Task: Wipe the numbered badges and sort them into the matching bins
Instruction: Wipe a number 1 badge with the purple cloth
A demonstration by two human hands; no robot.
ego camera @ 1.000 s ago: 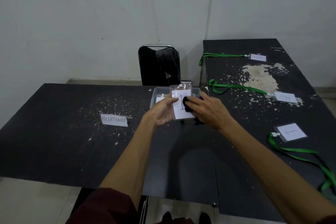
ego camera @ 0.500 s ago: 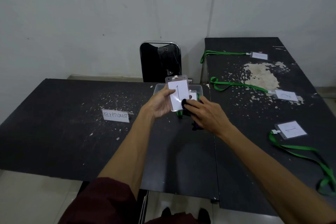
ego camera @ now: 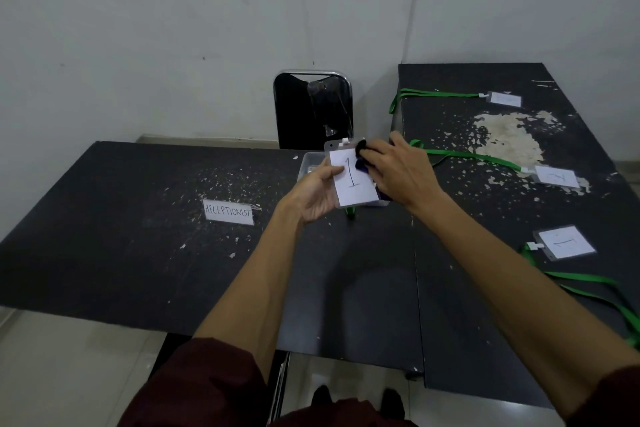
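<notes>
The left hand (ego camera: 317, 196) pinches the left edge of the badge marked 1 (ego camera: 353, 182), long axis upright, just above the clear bin (ego camera: 307, 164) at the far edge of the black table (ego camera: 121, 253), while the right hand (ego camera: 400, 175), fingers curled, presses a dark cloth (ego camera: 362, 159) against its upper right corner.

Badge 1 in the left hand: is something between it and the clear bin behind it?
Nothing visible does. The left hand holds the badge in front of the bin; the right hand presses a dark cloth on its upper part. The bin's inside is mostly hidden.
</notes>
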